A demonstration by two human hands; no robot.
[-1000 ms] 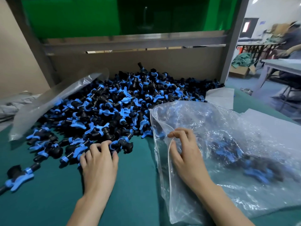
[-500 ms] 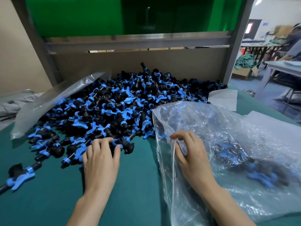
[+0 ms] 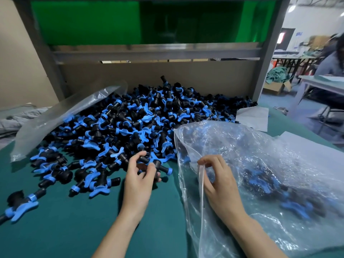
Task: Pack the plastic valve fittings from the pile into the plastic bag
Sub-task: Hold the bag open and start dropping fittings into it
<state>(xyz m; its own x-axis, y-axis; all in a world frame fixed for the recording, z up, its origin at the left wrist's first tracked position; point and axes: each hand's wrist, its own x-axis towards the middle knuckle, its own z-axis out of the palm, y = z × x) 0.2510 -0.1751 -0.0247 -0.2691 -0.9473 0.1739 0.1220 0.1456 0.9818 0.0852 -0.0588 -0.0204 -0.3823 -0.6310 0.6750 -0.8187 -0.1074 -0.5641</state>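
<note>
A big pile of black valve fittings with blue handles covers the back of the green table. At the pile's near edge my left hand curls its fingers round a few fittings. To the right lies a clear plastic bag with several fittings inside. My right hand pinches the bag's open edge and holds the mouth up, facing the pile.
Another clear bag lies on the pile's left side. Loose fittings lie at the table's left front. White sheets lie behind the bag. A cardboard wall backs the table. A person sits at a far right table.
My left hand has moved right along the pile's edge and curled round a few fittings. My right hand keeps its hold on the bag's edge.
</note>
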